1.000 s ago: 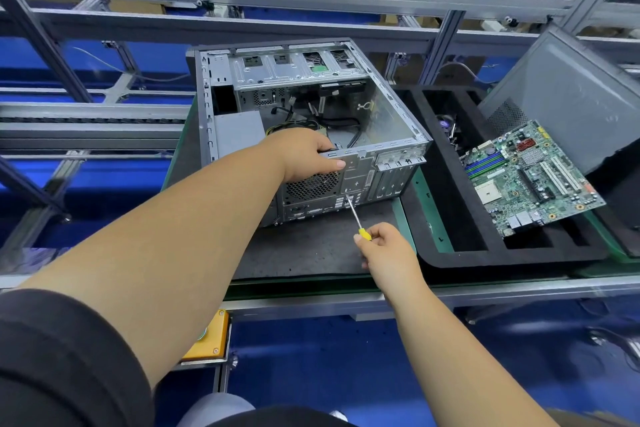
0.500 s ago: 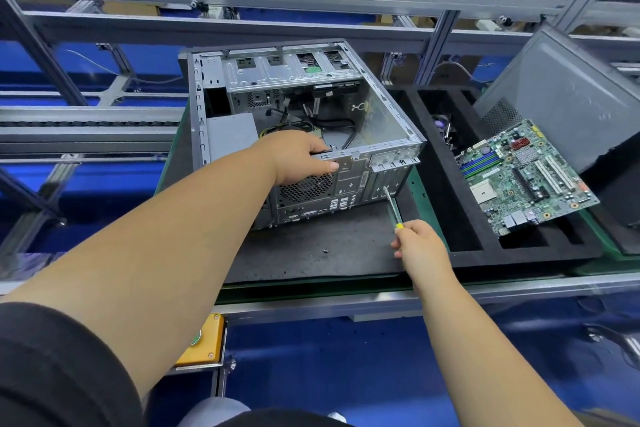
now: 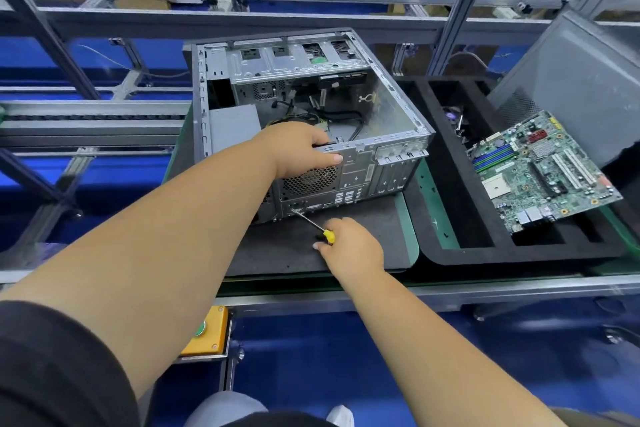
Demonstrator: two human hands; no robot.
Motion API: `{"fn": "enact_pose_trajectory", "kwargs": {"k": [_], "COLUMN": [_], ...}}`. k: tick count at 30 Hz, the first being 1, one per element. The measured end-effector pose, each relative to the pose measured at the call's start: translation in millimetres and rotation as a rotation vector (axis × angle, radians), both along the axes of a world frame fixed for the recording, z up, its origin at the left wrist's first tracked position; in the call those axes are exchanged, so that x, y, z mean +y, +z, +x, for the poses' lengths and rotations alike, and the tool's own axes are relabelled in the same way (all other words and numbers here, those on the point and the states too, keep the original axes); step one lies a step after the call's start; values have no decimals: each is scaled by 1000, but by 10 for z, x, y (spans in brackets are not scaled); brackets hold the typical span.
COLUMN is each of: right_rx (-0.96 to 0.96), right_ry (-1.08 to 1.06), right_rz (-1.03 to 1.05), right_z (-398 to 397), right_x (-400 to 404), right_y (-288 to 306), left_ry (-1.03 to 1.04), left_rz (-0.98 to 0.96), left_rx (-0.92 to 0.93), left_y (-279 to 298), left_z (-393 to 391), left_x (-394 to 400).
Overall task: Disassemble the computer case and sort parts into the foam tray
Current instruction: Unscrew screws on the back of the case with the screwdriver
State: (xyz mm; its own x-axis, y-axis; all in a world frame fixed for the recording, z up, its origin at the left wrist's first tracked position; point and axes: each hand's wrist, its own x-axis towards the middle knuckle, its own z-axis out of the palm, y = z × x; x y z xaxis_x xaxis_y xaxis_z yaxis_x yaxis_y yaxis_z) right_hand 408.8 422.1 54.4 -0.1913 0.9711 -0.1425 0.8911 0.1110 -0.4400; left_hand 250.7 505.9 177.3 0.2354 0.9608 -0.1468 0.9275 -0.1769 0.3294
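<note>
Computer case [image 3: 311, 121] open on bench mat, beside foam tray [image 3: 485, 253]. Left hand [image 3: 298, 149] grips rear top edge, steadying it. Right hand [image 3: 349, 243] clamps screwdriver [image 3: 310, 220], tip at lower rear panel, likely screw.

1 open computer case [image 3: 304, 121] is lying on 1 dark mat [image 3: 311, 246]. 1 foam tray [image 3: 485, 253] is sitting beside it, carrying 1 motherboard [image 3: 540, 173]. 1 grey side panel [image 3: 581, 80] is leaning behind. 2 hands are showing, left [image 3: 298, 149] and right [image 3: 349, 243], with 1 screwdriver [image 3: 311, 222]. 1 yellow button box [image 3: 204, 336] is hanging below.
</note>
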Motion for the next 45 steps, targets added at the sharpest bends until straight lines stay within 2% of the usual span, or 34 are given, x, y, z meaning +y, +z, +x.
{"fn": "enact_pose_trajectory", "kwargs": {"k": [7,16,20,26,33,39,42,45], "right_rx": [-23,23,54,155,381,549,578,541], "right_ry": [26,-491,-579,-554,-390,-243,-190,-152], "right_rz": [91,237,189,117,-53,-236,-267,-260], "right_z": [186,1421,1637,1385,737,271,133,30], "right_x": [56,503,598,447,71,-169,-219,-242], "right_y": [-19,183,150,66,146,179,163,170], "left_ry": [9,14,19,17,50,-16,-59,-34], "left_rz": [-3,-33,-32,-34,27,-13,11,15], "left_rx": [-16,-47,-49,-22,-5,-48,-25,-141], "left_y": [-19,-7,13,18,36,170,218,159], "left_z": [-7,-11,-5,-11,-30,-139,-218,-290], "left_x": [-1,8,-10,-17,-71,-157,-205,-274]}}
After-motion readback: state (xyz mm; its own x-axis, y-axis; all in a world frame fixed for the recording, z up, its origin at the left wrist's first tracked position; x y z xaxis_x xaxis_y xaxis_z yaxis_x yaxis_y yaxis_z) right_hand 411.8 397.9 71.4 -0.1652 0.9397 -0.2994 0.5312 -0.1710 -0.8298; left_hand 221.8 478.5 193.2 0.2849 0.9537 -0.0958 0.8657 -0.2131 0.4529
